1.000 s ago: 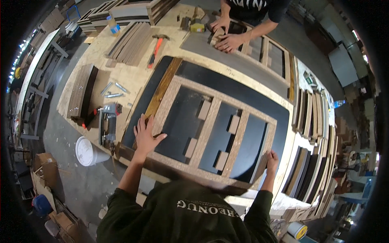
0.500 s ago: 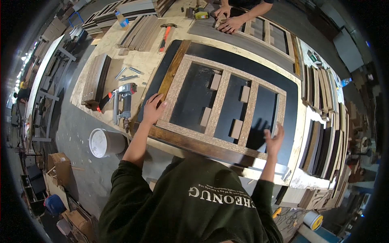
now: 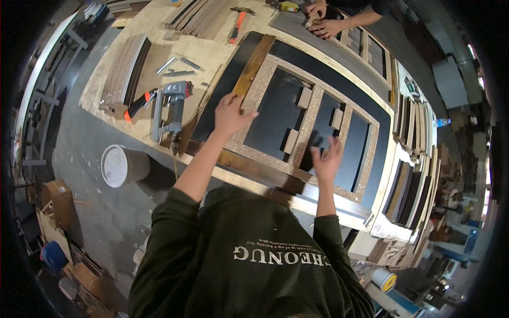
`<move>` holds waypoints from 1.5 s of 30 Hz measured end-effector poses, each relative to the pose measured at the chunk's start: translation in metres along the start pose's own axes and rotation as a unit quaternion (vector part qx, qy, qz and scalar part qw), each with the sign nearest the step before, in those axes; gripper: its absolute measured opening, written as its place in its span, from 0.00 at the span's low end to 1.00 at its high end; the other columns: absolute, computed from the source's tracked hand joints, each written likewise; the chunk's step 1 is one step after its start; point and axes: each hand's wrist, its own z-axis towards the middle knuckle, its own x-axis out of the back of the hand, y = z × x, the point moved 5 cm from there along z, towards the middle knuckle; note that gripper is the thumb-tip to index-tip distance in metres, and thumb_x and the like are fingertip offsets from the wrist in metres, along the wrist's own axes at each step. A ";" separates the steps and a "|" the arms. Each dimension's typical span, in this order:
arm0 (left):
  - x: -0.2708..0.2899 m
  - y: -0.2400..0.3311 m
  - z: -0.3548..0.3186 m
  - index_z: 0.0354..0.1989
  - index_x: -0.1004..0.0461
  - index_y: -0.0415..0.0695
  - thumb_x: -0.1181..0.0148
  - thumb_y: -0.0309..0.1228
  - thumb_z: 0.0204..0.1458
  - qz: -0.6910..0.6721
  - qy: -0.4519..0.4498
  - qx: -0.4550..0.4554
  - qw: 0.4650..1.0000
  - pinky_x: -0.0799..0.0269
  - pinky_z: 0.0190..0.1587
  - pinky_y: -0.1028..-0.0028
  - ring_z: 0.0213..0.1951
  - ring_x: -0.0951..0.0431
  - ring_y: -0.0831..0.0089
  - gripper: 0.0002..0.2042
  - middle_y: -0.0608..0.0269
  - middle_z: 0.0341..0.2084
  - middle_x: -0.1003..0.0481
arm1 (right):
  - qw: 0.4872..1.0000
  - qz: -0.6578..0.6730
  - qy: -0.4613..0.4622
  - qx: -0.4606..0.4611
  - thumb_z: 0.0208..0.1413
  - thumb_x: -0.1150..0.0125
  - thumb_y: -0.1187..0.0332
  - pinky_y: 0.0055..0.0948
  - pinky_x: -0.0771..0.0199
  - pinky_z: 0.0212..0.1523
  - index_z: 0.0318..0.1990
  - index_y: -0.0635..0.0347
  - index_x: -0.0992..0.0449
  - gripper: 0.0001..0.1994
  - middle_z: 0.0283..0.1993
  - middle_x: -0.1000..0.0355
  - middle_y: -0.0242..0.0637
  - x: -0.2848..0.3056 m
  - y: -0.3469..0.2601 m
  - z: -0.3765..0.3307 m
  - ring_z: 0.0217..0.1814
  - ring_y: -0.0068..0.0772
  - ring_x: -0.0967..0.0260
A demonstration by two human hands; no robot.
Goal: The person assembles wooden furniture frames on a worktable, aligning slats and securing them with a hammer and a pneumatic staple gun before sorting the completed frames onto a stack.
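A rectangular frame of speckled particleboard strips [image 3: 308, 119] lies on a black panel [image 3: 271, 114] in front of me. Dark wooden guide bars [image 3: 253, 66] run along its left and near sides. Small wooden blocks [image 3: 304, 98] sit against the inner strips. My left hand [image 3: 232, 116] rests at the left guide bar and the frame's left strip, thumb and fingers apart, holding nothing. Over the frame's near middle is my right hand [image 3: 327, 160], fingers spread and empty, partly covering an inner strip and hiding one block.
To the left lie a nail gun [image 3: 174, 108], metal staple strips [image 3: 179, 73] and stacked boards [image 3: 124, 77]. A hammer [image 3: 241, 25] lies farther back. A white bucket [image 3: 126, 165] stands on the floor. Across the table, another person's hands [image 3: 326, 27] work on a similar frame.
My right hand has moved left, from the frame's right end to over its middle. My left hand stays by the left guide bar. The whole view has shifted.
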 end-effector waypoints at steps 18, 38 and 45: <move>-0.025 0.015 0.004 0.59 0.41 0.39 0.37 0.43 0.39 0.111 -0.038 -0.029 0.993 0.52 0.61 0.45 0.64 0.50 0.54 0.38 0.52 0.60 0.45 | 0.961 -0.052 -0.023 -0.271 0.50 0.39 0.55 0.42 0.36 0.50 0.56 0.65 0.33 0.29 0.45 0.35 0.56 0.007 0.087 -0.033 0.48 0.57 0.36; -0.031 0.012 -0.002 0.60 0.42 0.40 0.36 0.38 0.39 0.122 -0.043 -0.062 0.990 0.52 0.61 0.52 0.64 0.49 0.56 0.37 0.56 0.61 0.45 | 0.901 -0.199 -0.012 -0.385 0.43 0.36 0.54 0.39 0.32 0.49 0.47 0.64 0.27 0.27 0.49 0.31 0.49 0.136 0.221 -0.067 0.50 0.49 0.32; -0.033 0.009 0.004 0.60 0.41 0.41 0.35 0.38 0.39 0.134 -0.015 -0.098 0.986 0.49 0.60 0.52 0.63 0.47 0.55 0.37 0.58 0.60 0.42 | 0.917 -0.081 -0.003 -0.391 0.41 0.34 0.50 0.34 0.30 0.35 0.34 0.59 0.21 0.21 0.28 0.25 0.42 0.130 0.195 -0.058 0.31 0.42 0.27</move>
